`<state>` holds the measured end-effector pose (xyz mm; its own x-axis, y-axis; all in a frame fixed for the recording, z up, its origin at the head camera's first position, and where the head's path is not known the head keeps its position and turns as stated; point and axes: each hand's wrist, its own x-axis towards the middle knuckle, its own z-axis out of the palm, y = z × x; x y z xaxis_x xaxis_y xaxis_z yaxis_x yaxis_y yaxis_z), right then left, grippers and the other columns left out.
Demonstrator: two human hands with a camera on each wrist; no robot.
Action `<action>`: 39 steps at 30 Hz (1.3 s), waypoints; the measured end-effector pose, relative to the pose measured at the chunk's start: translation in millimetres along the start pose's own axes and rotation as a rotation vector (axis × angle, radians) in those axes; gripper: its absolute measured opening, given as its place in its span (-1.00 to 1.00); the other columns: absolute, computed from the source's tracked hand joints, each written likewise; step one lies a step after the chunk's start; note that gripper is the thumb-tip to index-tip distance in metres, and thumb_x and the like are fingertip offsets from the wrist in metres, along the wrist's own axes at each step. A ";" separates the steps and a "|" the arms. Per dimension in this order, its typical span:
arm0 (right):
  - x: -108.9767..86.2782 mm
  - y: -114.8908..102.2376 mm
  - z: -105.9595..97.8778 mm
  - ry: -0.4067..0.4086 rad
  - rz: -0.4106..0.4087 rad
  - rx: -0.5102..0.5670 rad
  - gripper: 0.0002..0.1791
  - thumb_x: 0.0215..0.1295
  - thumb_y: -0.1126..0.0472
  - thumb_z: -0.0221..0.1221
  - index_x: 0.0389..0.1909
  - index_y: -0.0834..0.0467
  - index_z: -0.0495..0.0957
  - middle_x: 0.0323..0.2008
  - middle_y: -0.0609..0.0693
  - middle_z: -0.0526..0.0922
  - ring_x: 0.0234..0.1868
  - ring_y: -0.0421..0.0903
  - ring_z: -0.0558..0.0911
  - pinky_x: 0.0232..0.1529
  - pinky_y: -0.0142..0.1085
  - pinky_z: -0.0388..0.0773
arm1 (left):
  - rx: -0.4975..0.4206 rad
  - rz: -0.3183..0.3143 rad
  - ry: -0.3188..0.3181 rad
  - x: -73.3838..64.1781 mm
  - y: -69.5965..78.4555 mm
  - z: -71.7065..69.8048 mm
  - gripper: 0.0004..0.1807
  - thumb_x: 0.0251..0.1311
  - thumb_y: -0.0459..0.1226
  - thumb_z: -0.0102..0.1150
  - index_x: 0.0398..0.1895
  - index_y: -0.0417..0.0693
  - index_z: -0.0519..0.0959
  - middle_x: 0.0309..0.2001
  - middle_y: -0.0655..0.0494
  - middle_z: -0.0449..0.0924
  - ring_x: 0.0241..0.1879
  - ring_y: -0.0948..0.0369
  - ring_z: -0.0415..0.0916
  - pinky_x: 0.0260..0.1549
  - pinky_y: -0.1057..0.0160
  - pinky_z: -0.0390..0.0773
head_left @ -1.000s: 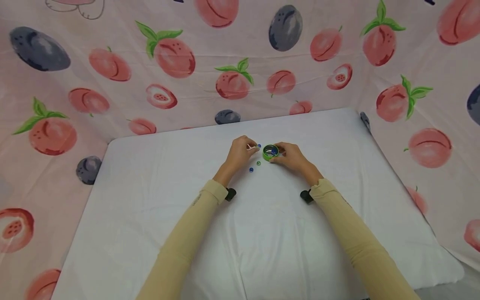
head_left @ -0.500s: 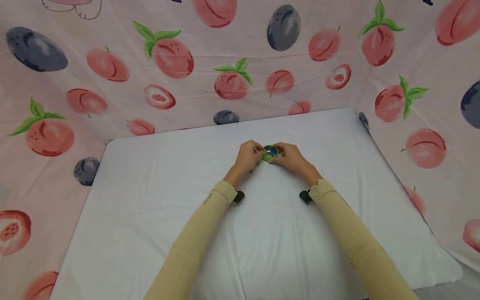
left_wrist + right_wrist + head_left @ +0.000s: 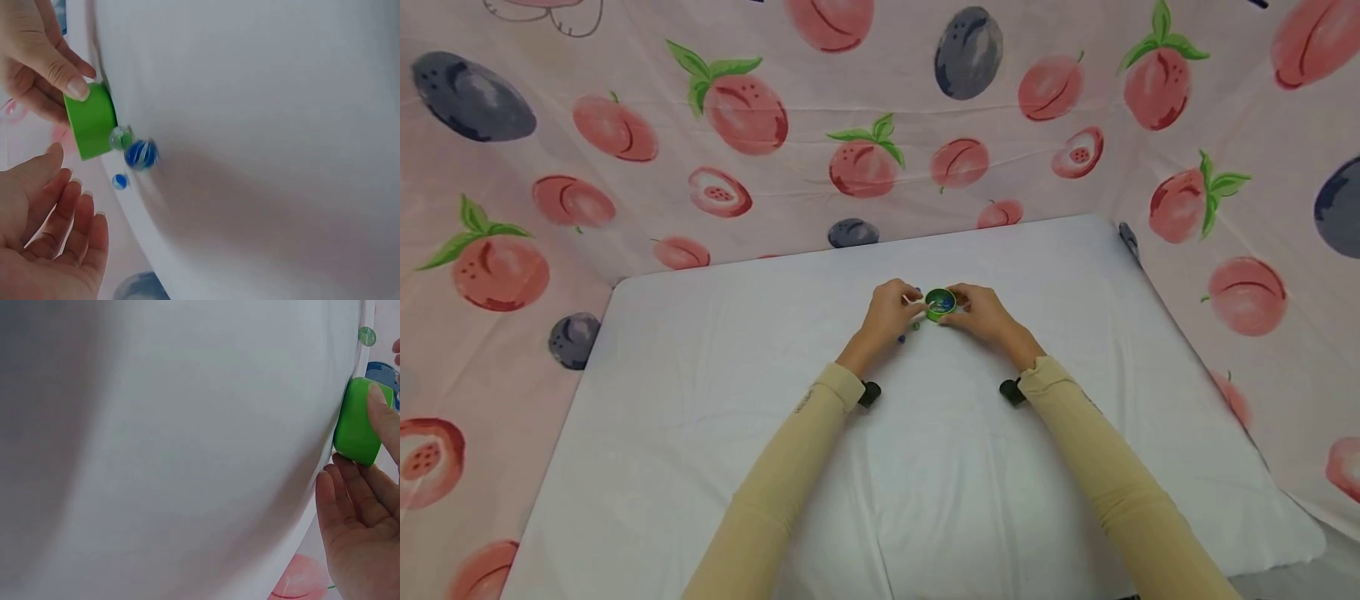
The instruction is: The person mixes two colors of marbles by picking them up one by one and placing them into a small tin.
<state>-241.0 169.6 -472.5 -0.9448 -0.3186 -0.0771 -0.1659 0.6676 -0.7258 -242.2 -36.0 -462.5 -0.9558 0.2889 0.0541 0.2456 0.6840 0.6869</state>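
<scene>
My right hand [image 3: 985, 312] grips a small round green container [image 3: 933, 317], thumb on one side and fingers on the other. The container stands on the white cloth, its mouth up, with blue glass marbles visible inside. My left hand [image 3: 887, 312] hovers at the container's left edge. In the left wrist view its fingers are loosely bent, the thumb is apart from them, and no object shows between them. Near the container lie a green marble [image 3: 120, 137], a blue striped marble [image 3: 141, 154] and another blue marble [image 3: 119, 181] farther back, partly behind the left hand in the head view.
A white cloth [image 3: 700, 400] covers the table around both hands. Behind it and at the sides hangs a pink fabric [image 3: 797, 217] printed with fruit. Each wrist carries a small black camera [image 3: 1012, 392].
My left hand has moved right to the container, then drawn slightly back left, exposing the blue marble behind it again. The right hand and the container have stayed in place.
</scene>
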 end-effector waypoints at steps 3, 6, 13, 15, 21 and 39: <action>0.8 -0.6 -1.2 -0.009 0.008 0.002 -0.32 0.38 0.19 0.42 0.40 0.39 0.44 0.26 0.34 0.61 0.24 0.24 0.59 0.32 0.06 0.54 | -0.004 0.003 -0.010 -5.3 -0.4 -8.3 -0.74 0.39 -0.31 0.38 0.02 -0.31 0.75 -0.03 -0.16 0.73 -0.04 0.00 0.65 -0.03 0.12 0.66; 2.0 -1.3 -2.4 -0.019 0.009 -0.001 -0.32 0.38 0.20 0.42 0.41 0.39 0.44 0.27 0.34 0.60 0.26 0.23 0.58 0.33 0.05 0.53 | 0.000 -0.001 -0.039 -11.4 -2.3 -15.5 -0.75 0.38 -0.32 0.39 0.02 -0.31 0.75 -0.03 -0.17 0.72 -0.03 -0.02 0.64 0.00 0.11 0.65; 6.0 -3.7 -6.5 -0.035 0.009 -0.005 -0.19 0.31 0.20 0.48 0.46 0.43 0.36 0.27 0.39 0.56 0.25 0.26 0.57 0.32 0.05 0.53 | 0.010 -0.032 -0.115 -23.8 -9.2 -23.9 -0.74 0.35 -0.34 0.40 0.02 -0.33 0.75 -0.04 -0.18 0.69 -0.05 -0.01 0.61 -0.01 0.11 0.63; 7.6 -4.8 -7.3 -0.042 0.008 -0.002 -0.13 0.28 0.20 0.50 0.49 0.44 0.32 0.30 0.40 0.54 0.27 0.27 0.57 0.33 0.05 0.53 | 0.012 -0.038 -0.136 -27.1 -11.6 -24.6 -0.74 0.35 -0.34 0.40 0.02 -0.32 0.75 -0.05 -0.17 0.69 -0.06 0.00 0.59 -0.02 0.12 0.61; 10.7 -6.3 -7.2 -0.057 -0.009 0.010 -0.10 0.23 0.27 0.52 0.49 0.47 0.29 0.32 0.43 0.51 0.28 0.30 0.57 0.34 0.04 0.53 | -0.002 -0.057 -0.178 -35.1 -18.3 -24.4 -0.73 0.32 -0.35 0.44 0.02 -0.32 0.75 -0.07 -0.15 0.69 -0.10 0.04 0.57 -0.05 0.15 0.60; 11.0 -3.8 0.1 -0.010 -0.037 0.009 -0.31 0.26 0.33 0.48 0.34 0.48 0.45 0.15 0.39 0.64 0.16 0.25 0.64 0.26 0.02 0.58 | 0.036 -0.045 -0.189 -38.0 -29.1 -14.2 -0.82 0.34 -0.36 0.41 -0.08 -0.31 0.77 -0.13 -0.10 0.69 -0.14 0.08 0.56 -0.07 0.16 0.61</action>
<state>-250.7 163.5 -470.7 -0.9352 -0.3496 -0.0566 -0.1981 0.6488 -0.7347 -215.4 -76.4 -474.3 -0.9196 0.3755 -0.1153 0.2121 0.7218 0.6588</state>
